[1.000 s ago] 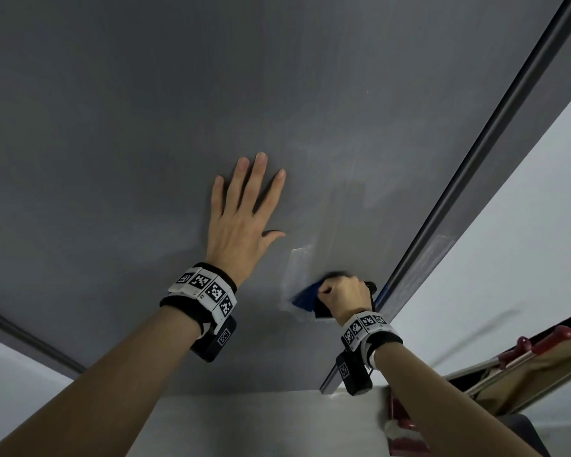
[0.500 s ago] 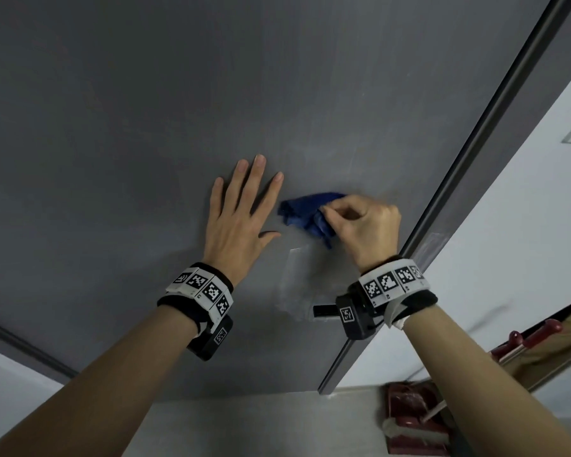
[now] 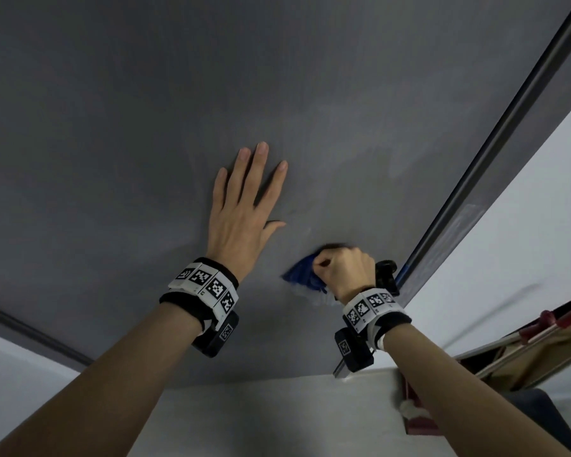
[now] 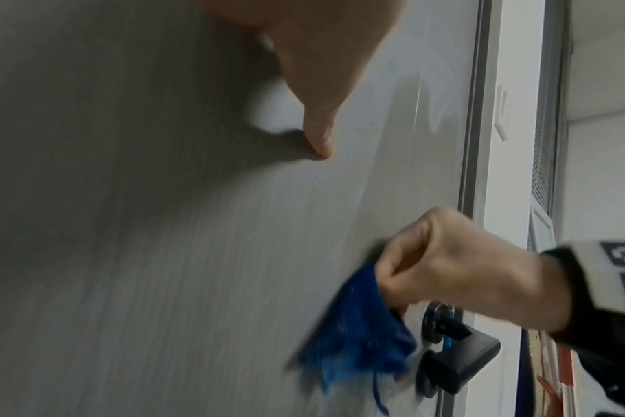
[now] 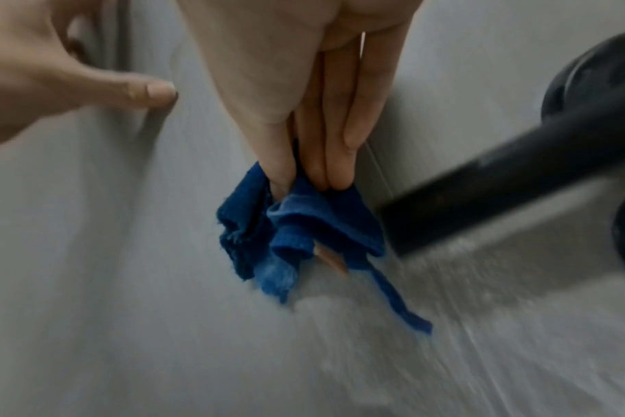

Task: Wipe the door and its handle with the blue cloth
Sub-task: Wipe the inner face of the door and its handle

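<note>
The grey door [image 3: 145, 127] fills the head view. My left hand [image 3: 241, 206] lies flat on it with straight, spread fingers. My right hand [image 3: 340, 268] grips the bunched blue cloth [image 3: 302, 275] and holds it against the door, just left of the black lever handle [image 3: 386, 275]. In the right wrist view the fingers [image 5: 336, 141] pinch the cloth [image 5: 296, 234] beside the handle [image 5: 500, 180]. The left wrist view shows the cloth [image 4: 357, 333] hanging below the right hand [image 4: 453, 265], with the handle [image 4: 457, 355] under it.
The door's dark edge strip [image 3: 495, 133] runs diagonally on the right, with a white wall [image 3: 524, 209] beyond it. A red-handled object [image 3: 548, 321] and a wooden frame sit at lower right. A patch of clear film [image 5: 482, 324] lies on the door below the handle.
My right hand has carried the cloth down the door from beside the left hand's fingers to just left of the handle. The left hand has stayed flat in place.
</note>
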A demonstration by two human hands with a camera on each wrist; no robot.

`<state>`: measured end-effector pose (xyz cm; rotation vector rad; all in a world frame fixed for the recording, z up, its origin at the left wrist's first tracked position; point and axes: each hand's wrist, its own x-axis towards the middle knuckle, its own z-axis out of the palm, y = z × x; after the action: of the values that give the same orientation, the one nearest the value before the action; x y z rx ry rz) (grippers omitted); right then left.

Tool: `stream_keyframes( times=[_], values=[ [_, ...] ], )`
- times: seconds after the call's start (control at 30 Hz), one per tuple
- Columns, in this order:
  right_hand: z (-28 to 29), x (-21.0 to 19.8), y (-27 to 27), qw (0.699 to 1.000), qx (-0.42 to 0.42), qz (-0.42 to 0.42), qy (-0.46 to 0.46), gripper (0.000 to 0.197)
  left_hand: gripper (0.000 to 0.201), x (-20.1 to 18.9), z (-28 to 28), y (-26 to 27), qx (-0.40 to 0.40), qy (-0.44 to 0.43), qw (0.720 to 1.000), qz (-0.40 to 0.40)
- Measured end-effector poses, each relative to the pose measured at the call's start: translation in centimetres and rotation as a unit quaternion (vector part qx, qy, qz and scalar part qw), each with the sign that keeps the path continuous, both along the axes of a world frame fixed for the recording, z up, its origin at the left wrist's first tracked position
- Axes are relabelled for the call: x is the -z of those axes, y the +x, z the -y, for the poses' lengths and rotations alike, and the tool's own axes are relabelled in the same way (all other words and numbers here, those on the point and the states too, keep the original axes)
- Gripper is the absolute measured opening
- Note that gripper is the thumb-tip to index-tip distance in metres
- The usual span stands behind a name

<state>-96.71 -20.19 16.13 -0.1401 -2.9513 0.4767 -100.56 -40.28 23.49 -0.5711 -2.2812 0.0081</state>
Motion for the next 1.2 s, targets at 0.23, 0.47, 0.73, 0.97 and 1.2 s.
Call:
stream_keyframes(
  times=[0.23, 0.47, 0.73, 0.97, 1.2],
  values=[
    [-0.3, -8.5, -0.1, 0.929, 0.027, -0.340, -0.146, 0.009, 0.104, 0.1, -0.4, 0.2, -0.003, 0.017, 1.000, -0.003],
    [0.9, -1.7, 0.3, 0.954, -0.015, -0.284, -0.096, 0.003, 0.101, 1.6, 0.4, 0.5, -0.017, -0.003, 1.000, 0.006],
    [-1.6, 6.7, 2.1, 0.969, 0.013, -0.243, 0.038, 0.010, 0.104, 8.3, 0.7, 0.0, -0.017, 0.010, 1.000, -0.014],
    [3.7, 9.6, 4.8, 0.979, 0.039, -0.172, 0.106, 0.063, 0.097, 10.8, -0.9, -0.9, 0.014, 0.062, 0.997, -0.053],
    [5.1, 15.3, 3.0, 0.950, 0.037, -0.267, 0.158, 0.086, 0.078, 16.4, -0.4, -1.2, 0.054, 0.059, 0.991, -0.109]
  ],
)
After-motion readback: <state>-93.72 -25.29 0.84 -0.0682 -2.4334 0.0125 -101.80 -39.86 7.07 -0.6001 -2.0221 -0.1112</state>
